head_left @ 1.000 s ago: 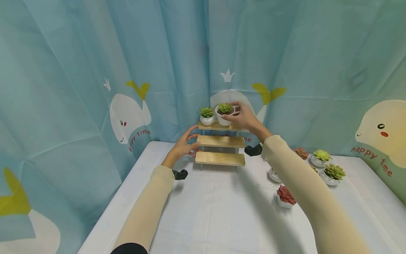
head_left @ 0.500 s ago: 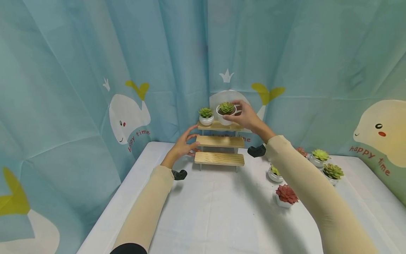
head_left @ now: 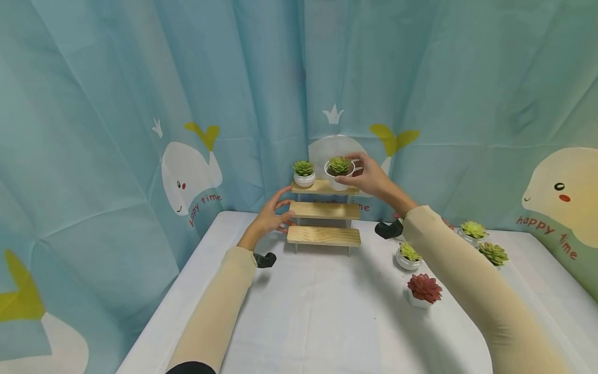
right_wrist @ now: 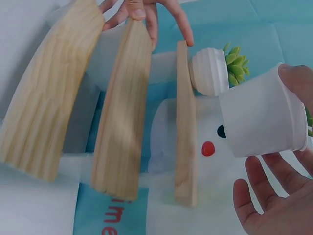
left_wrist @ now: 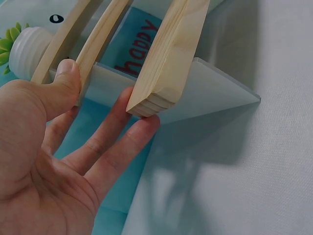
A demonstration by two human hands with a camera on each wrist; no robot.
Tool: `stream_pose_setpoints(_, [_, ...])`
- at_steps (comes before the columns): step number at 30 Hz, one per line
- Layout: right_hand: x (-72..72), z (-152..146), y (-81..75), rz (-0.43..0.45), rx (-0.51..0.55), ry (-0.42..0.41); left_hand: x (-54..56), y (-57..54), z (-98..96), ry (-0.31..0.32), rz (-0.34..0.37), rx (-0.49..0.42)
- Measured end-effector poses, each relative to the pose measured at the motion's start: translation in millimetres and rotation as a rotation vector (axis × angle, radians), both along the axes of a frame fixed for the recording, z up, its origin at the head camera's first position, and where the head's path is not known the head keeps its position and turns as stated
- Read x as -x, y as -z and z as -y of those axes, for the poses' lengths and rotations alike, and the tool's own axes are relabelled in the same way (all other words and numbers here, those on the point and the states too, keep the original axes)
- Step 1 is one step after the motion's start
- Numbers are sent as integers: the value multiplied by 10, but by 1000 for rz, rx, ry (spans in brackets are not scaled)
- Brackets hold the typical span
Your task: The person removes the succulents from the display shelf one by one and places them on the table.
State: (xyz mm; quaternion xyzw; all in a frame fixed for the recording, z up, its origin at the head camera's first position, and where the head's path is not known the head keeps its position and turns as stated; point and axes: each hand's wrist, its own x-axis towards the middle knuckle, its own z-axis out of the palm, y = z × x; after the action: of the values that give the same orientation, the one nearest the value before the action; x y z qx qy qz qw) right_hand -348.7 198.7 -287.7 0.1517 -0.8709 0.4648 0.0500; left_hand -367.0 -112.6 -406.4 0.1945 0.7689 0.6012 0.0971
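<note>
My right hand holds a potted green succulent, its plain white pot between thumb and fingers. In the right wrist view a gap shows between the pot's base and the top plank of a three-step wooden stand. My left hand is at the stand's left end, fingers spread. In the left wrist view its thumb rests on the middle plank's end, and two fingertips touch the end of the lowest plank. A smaller succulent in a ribbed white pot stands on the top step's left end.
On the table's right side stand a red succulent, a yellow-green succulent and several others, some partly hidden behind my right sleeve. A blue curtain with printed whales hangs close behind the stand.
My right hand has shifted a little to the right along the top step with the potted succulent. The left hand has stayed at the stand's left end.
</note>
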Motion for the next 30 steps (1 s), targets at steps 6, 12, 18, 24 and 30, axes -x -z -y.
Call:
stream_pose_setpoints(6, [-116,-158,16,-15,-23,4,17,8,-15,4,0,2])
stream_pose_setpoints(12, [-277,-360,14,-20,-48,22,27,5,-25,1,-6,9])
stream_pose_setpoints(18, [-450,-569,27,-14,-75,37,32,-18,-5,11,-16,3])
stream_pose_setpoints(24, [-666,-774,62,2,-93,25,40,10,3,4,-11,8])
stream_pose_setpoints(30, [-856,-989,107,-9,-110,56,11,-14,-1,-6,-10,15])
